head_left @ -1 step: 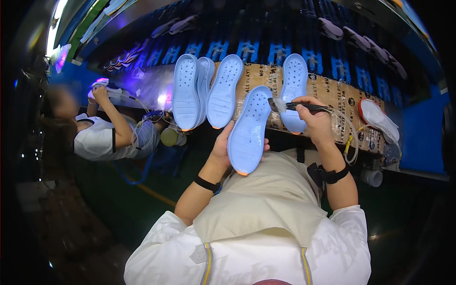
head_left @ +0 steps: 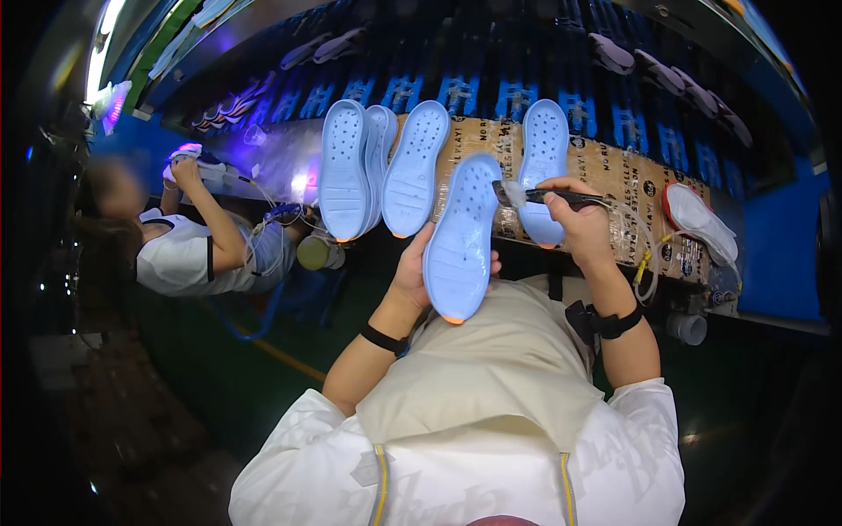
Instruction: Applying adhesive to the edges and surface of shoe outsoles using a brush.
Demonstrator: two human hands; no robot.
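A light blue shoe sole (head_left: 458, 250) with an orange tip at its near end is tilted up in front of me. My left hand (head_left: 412, 270) grips it from behind and the left side, and fingertips show past its right edge. In my right hand (head_left: 581, 230) is a black-handled brush (head_left: 566, 198) with pale bristles, its head at the sole's upper right edge. A thin clear tube trails from the handle. Behind the brush another blue sole (head_left: 544, 149) lies on the cardboard-covered bench (head_left: 605, 188). More soles (head_left: 417, 167) lie to the left, some of them stacked (head_left: 345, 171).
A conveyor (head_left: 456, 53) with blue slats runs behind the bench and carries shoe parts. A white shoe part with red edging (head_left: 697, 219) lies at the right, above a white cup (head_left: 687, 329). At the left a co-worker (head_left: 189, 250) handles a shoe under purple light.
The held sole has shifted slightly right and turned a little more upright. The brush stays near its upper right edge, with the right hand almost where it was.
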